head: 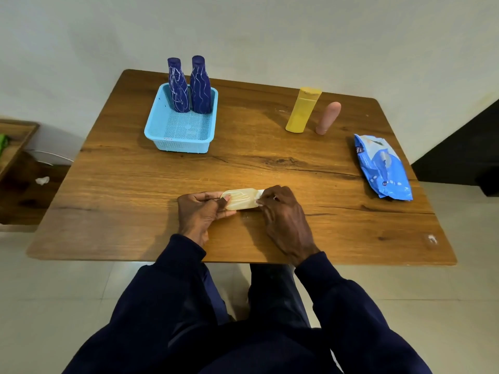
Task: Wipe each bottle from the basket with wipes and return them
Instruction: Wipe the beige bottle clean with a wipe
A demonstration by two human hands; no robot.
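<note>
A cream, flattish bottle (241, 199) lies on its side near the table's front edge. My left hand (199, 211) grips its left end, thumb on top. My right hand (283, 214) pinches a white wipe (259, 195) against the bottle's right end. A light blue basket (183, 130) stands at the back left with two dark blue bottles (178, 86) (200, 86) upright in its far end. A yellow bottle (303, 110) and a pink bottle (327, 117) stand at the back right. The blue wipes pack (382, 167) lies at the right edge.
The wooden table (135, 211) has bare wood between the basket and my hands. A low wooden shelf (13, 141) stands on the left, with a crumpled white scrap (42, 180) on a lower surface beside it. A dark block (464, 147) stands at the right.
</note>
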